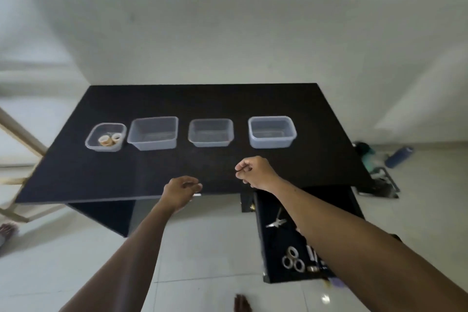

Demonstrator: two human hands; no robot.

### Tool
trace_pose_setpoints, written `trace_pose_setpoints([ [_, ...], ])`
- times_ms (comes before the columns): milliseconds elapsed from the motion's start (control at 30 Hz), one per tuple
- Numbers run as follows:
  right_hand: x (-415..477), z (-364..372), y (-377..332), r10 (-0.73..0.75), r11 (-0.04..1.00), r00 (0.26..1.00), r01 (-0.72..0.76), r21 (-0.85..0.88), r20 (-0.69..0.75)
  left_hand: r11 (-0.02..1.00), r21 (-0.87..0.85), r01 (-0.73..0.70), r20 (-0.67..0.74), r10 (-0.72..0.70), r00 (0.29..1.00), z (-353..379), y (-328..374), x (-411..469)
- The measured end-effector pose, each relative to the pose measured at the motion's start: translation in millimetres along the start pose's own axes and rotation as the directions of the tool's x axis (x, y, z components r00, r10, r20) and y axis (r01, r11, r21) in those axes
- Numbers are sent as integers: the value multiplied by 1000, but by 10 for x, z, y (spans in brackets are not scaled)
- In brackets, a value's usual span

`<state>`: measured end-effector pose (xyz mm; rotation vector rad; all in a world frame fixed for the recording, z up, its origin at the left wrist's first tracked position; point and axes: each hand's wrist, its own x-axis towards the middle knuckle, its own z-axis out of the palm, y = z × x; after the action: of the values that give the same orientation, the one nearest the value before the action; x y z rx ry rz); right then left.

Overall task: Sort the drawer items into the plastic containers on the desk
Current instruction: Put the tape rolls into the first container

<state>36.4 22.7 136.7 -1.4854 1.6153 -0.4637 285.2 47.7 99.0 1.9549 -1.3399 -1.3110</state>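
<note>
**Black desk, open drawer and four clear containers**

The black desk carried a row of four clear plastic tubs: the leftmost container, the second container, the third container and the rightmost container. Below the desk's near right corner, the drawer stood pulled out. The right hand hovered over the desk in front of the third container, thumb and forefinger pinching a thin dark item at their tips; its kind could not be told. The left hand hung at the desk's near edge with fingers curled, and whether it held anything could not be told. Tape rolls lay in the leftmost container. In the drawer lay keys and more rolls.
</note>
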Motion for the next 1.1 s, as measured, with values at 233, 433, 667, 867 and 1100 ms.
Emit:
trace_pose_setpoints([
  [233, -890, -312, 1115, 160, 986, 984, -154, 67, -84, 995, 65, -76, 143, 66, 988, 1239, 103, -615],
  [433, -1448, -440, 1867, 246, 968, 966, -239, 77, -81, 991, 100, -88, 250, 61, 966, 2066, 77, -976],
  [667, -1585, -704, 2527, 252, 968, 964, -250, 39, -86, 973, 216, -76, 273, 14, 962, 2872, 99, -1022],
  [867, -1345, -861, 3107, 225, 974, 974, -226, 21, 17, 924, 380, -36, 243, -62, 968, 3482, -70, -824],
  [1100, -970, -678, 3495, 214, 976, 966, -203, -83, 143, 800, 597, -58, 235, -105, 966, 3808, -348, -591],
])
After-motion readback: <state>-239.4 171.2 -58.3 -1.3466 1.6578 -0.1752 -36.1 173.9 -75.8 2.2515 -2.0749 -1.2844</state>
